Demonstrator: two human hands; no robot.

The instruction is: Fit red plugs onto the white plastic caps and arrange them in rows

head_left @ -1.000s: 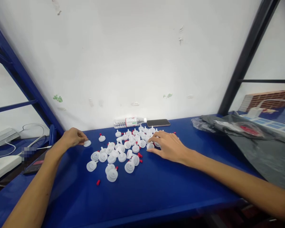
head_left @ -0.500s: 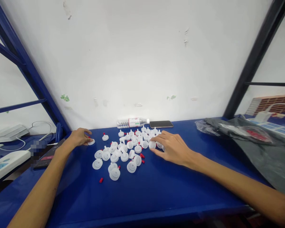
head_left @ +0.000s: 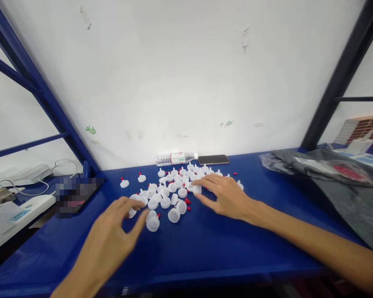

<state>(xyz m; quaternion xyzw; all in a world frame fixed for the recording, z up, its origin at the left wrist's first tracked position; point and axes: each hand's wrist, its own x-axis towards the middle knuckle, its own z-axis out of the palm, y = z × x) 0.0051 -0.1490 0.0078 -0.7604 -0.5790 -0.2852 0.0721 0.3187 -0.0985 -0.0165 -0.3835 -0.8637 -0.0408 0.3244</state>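
Observation:
My left hand is open over the near left of a pile of white plastic nozzle caps, thumb and fingers apart with nothing between them. My right hand is at the pile's right side, with thumb and fingertips around a white nozzle cap. It partly covers other caps behind it. Two caps with red tips, a left one and a right one, stand upright apart from the pile. Small red tips lie loose beside the white caps.
A clear plastic bottle lies by the wall, next to a dark phone. Grey plastic bags cover the right side. Another dark device and a white power strip are at the left. Blue frame posts rise at the left.
My left hand has let go of the red-tipped cap at the far left and moved nearer and to the right, opening. My right hand stays at the pile. The view has shifted slightly.

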